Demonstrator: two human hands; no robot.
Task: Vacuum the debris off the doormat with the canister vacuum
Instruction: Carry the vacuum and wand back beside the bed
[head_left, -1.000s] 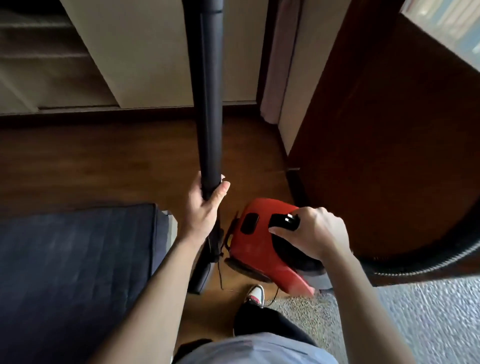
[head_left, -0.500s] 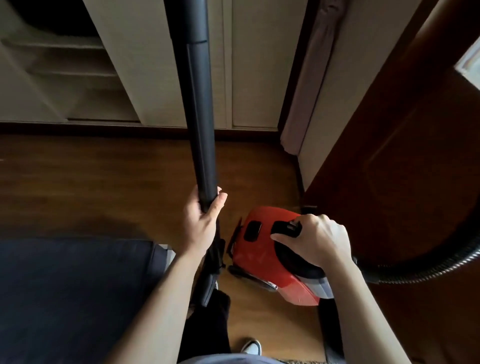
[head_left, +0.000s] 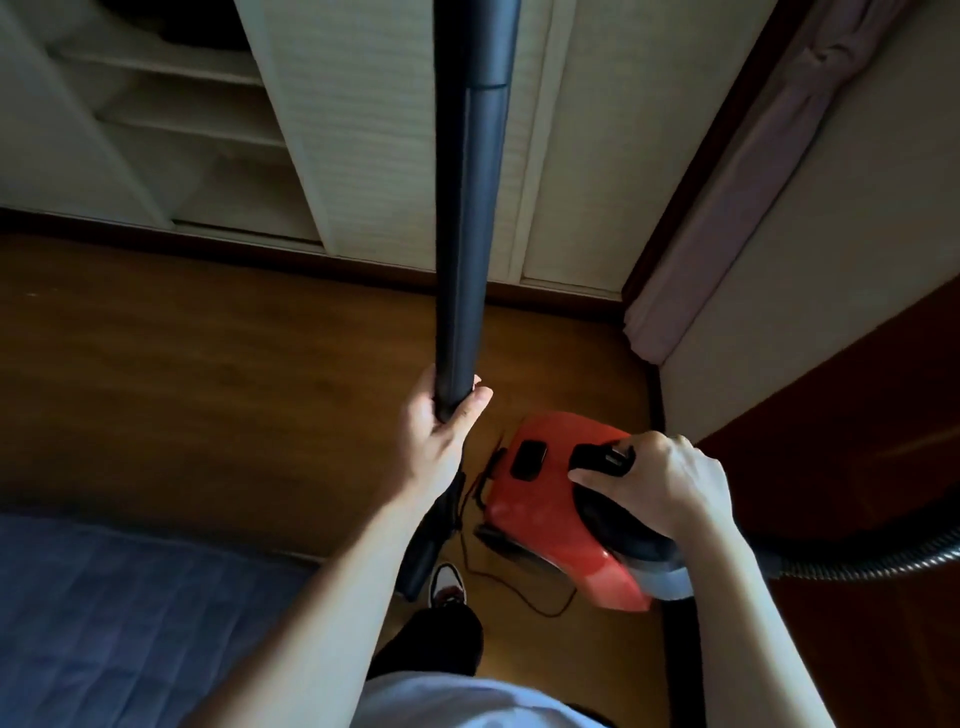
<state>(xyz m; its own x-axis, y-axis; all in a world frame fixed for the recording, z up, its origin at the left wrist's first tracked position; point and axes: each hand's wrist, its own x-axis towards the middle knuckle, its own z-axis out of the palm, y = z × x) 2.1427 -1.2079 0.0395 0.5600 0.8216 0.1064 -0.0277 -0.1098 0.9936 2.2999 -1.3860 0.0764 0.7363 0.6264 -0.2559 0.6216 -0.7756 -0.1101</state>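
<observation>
- Head view is looking down on us as we are standing on a brown wooden plank floor.
- Our left hand is gripping the long black plastic vacuum wand. Fingers and thumb are wrapping round the tube, which is rising out of the top of the frame.
- Our right hand is clasping the black carry handle on top of the red plastic canister vacuum, with the fingers curling round the handle.
- The canister is sitting tilted at lower right of centre, just beside a dark brown wooden door. We cannot tell whether it is touching the floor.
- A grey ribbed hose is running from the canister's rear out to the right edge.
- A thin black cord is trailing over the floor below the canister, near our white shoe.
- A dark blue quilted pad is lying at lower left — we cannot tell whether it is the doormat.
- Cream closet doors are standing along the far wall, with open cream shelves to their left.
- A pale pink curtain is hanging at the right.
</observation>
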